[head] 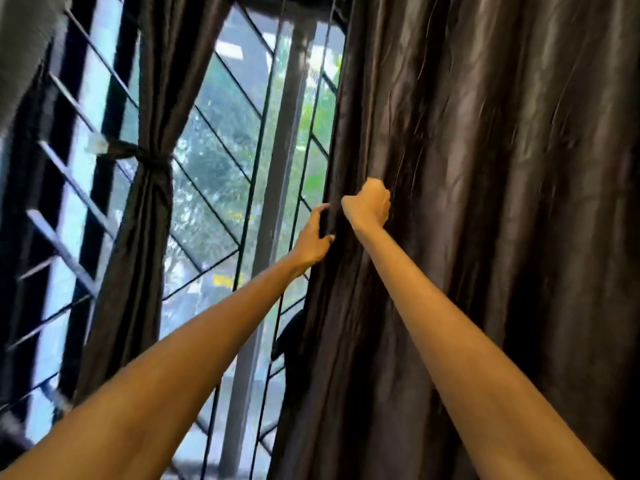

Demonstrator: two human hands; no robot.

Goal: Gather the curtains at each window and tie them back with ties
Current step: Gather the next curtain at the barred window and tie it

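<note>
Already bunched in the fisted right hand [369, 206] and cupped at its window-side edge by the curled left hand [313, 237], loose curtain [485, 202] hanging top to bottom, spreading rightward, so likely sweeping right, with tied curtain [145, 202] well left

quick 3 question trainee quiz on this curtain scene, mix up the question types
1. True or false: the dark grey satin curtain on the left is already cinched by a matching fabric tie.
2. Which hand grips the front folds of the loose dark curtain on the right in a fist? A) left hand B) right hand
3. Fill in: behind the glass panes runs a black metal ____ with diagonal bars.

Key: 1 true; 2 B; 3 grille.
</note>
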